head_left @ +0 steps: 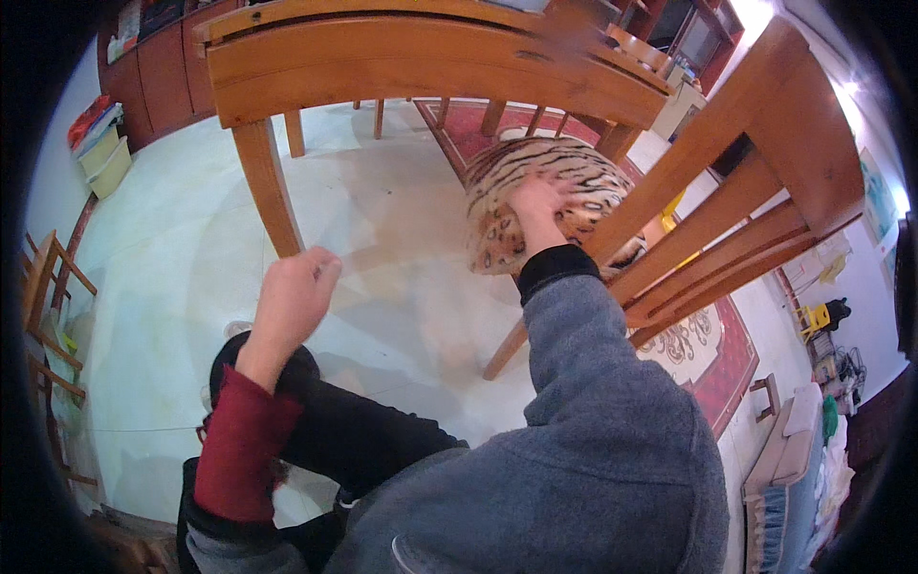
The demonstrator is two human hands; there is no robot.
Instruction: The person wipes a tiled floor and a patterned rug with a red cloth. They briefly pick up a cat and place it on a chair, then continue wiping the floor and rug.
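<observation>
My right hand [538, 199] lies on a plump animal-print cushion [502, 230] with tiger stripes and leopard spots, its fingers spread over the top. The cushion is on the seat of a wooden chair [703, 191], whose slatted back rises at the right. My left hand [295, 298] hangs in the air over the floor, beside a leg of the wooden table [430, 72]. Its fingers are curled closed and nothing shows in them; the palm side is hidden. A dark red cuff covers the left wrist.
A red patterned rug [727, 383] lies under the chair. Wooden chairs [48, 306] stand along the left edge, and a yellowish bin [107, 165] is near the cabinets. At the lower right is a sofa-like seat [784, 450]. My bent leg [373, 421] is below.
</observation>
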